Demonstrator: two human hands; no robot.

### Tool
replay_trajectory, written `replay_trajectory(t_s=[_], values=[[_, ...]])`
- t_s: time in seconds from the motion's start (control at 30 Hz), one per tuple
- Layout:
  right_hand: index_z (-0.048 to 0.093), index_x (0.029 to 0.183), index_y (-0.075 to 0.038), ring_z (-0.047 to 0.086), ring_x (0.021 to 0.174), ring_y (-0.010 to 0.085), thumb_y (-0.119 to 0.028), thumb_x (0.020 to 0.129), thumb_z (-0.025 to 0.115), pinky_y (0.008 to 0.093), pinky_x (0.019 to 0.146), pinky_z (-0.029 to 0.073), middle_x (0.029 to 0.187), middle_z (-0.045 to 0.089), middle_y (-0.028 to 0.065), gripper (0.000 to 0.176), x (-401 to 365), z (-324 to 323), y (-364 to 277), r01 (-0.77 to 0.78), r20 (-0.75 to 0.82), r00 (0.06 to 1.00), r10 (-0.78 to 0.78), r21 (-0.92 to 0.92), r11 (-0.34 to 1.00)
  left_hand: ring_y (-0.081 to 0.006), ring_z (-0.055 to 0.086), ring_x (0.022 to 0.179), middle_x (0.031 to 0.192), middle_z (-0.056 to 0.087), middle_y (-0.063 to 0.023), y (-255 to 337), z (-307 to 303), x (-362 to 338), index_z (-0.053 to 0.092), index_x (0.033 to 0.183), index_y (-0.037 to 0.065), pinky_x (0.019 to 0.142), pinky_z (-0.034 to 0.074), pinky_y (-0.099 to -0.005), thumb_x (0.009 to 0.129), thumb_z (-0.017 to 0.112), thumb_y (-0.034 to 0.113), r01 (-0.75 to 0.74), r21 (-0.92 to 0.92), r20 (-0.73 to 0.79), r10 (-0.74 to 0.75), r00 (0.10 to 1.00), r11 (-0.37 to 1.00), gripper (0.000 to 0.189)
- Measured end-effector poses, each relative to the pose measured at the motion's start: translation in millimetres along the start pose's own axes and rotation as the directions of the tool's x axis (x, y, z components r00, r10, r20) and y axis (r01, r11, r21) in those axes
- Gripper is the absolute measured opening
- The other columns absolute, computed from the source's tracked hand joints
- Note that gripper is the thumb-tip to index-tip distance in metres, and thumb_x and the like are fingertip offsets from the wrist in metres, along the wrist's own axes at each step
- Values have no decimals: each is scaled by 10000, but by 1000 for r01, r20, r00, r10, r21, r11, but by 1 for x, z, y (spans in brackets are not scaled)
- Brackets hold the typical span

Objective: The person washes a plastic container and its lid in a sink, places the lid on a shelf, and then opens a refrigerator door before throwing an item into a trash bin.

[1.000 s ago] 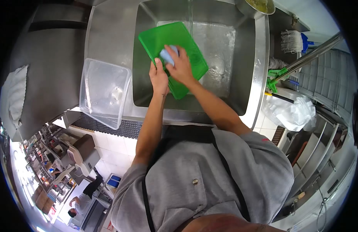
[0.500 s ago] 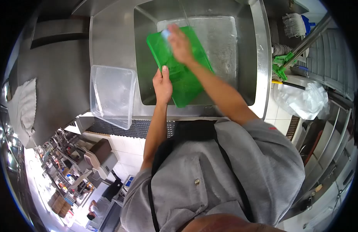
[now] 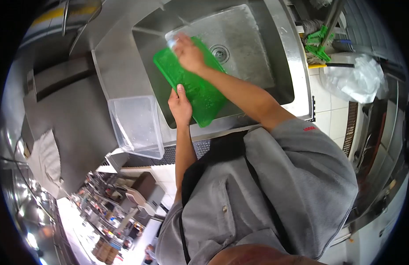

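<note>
A rectangular green plastic lid [image 3: 204,95] is tilted over the sink, with wet drops on its surface. My left hand [image 3: 180,108] grips its near left edge, thumb on top and fingers underneath. Against the far end of the lid, my right hand [image 3: 189,55] presses a small pale blue-white pad [image 3: 171,42], blurred by motion; I cannot make out whether it is a sponge or a cloth. Below lies the steel sink [image 3: 275,48] with its round drain [image 3: 219,54] right of the lid.
A clear plastic container [image 3: 138,126] stands on the steel counter left of the sink. Farther left lies a pale cloth [image 3: 46,157]. On the right are a green mop head clamp [image 3: 318,44] and a white plastic bag [image 3: 356,81].
My view has turned, so the sink appears tilted and the drain has come into sight. My right hand stays at the lid's far end with the pad; my left keeps its grip.
</note>
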State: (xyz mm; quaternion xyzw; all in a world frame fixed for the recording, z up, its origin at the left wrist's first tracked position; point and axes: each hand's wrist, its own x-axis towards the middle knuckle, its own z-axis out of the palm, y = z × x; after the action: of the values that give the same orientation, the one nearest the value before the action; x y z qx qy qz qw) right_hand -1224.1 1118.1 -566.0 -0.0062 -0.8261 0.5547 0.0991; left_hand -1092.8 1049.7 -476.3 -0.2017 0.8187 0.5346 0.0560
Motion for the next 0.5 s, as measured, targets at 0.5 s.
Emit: replay_trajectory(t_s=[0.5], values=[[418,1343,-92,300,1315,326,-291,940,440,418,1087,230,1433,323,143,450,-111,-32,-22,196,231,950,-208,74,978,-258,563,1009,1160,538,-165,-8,-19,51,448,1217,-50,846,489,-386,992,330,340,-113,-493,-264,-24,964,863,466]])
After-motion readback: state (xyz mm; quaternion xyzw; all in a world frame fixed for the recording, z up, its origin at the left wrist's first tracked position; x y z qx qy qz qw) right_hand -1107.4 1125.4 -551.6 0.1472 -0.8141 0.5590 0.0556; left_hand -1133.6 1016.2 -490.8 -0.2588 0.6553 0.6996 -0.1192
